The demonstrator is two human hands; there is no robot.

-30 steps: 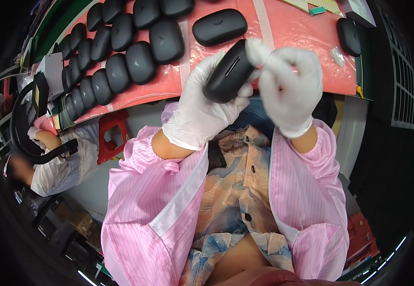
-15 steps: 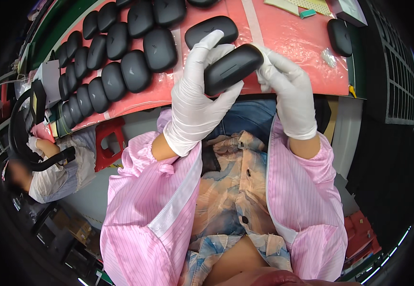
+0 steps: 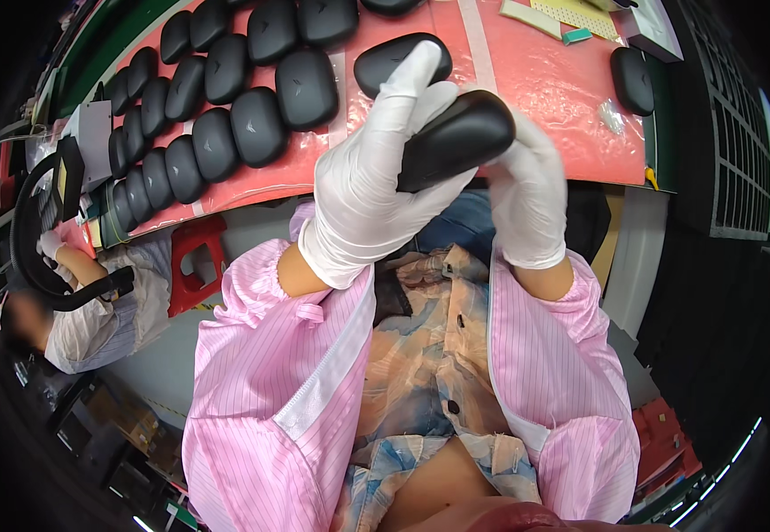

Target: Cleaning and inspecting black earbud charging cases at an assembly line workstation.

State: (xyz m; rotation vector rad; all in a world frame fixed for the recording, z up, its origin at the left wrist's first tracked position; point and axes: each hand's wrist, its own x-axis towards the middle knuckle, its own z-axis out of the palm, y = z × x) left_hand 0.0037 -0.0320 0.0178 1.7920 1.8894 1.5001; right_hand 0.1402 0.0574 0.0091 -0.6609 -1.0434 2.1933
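A smooth black rounded case [image 3: 460, 137] is held up over the near edge of the work surface, tilted with its right end higher. My left hand [image 3: 376, 164], in a white glove, is closed around its left end, thumb below and fingers above. Against the right end is my gloved right hand [image 3: 531, 191], its fingers curled behind the case and partly hidden by it. Just beyond my left fingertips, another black case [image 3: 376, 66] lies on the pink mat [image 3: 544, 97].
Rows of similar black cases [image 3: 259, 126] cover the mat's left side. One more case [image 3: 633, 82] lies at the far right, near a crumpled clear plastic piece [image 3: 613, 117]. A small green block [image 3: 577, 35] sits at the back. A co-worker [image 3: 101, 306] is at the left beside a red stool [image 3: 197, 266].
The held case has turned, so the slot on its side no longer shows, and it has shifted slightly right. My right hand has moved inward and its fingers have gone behind the case.
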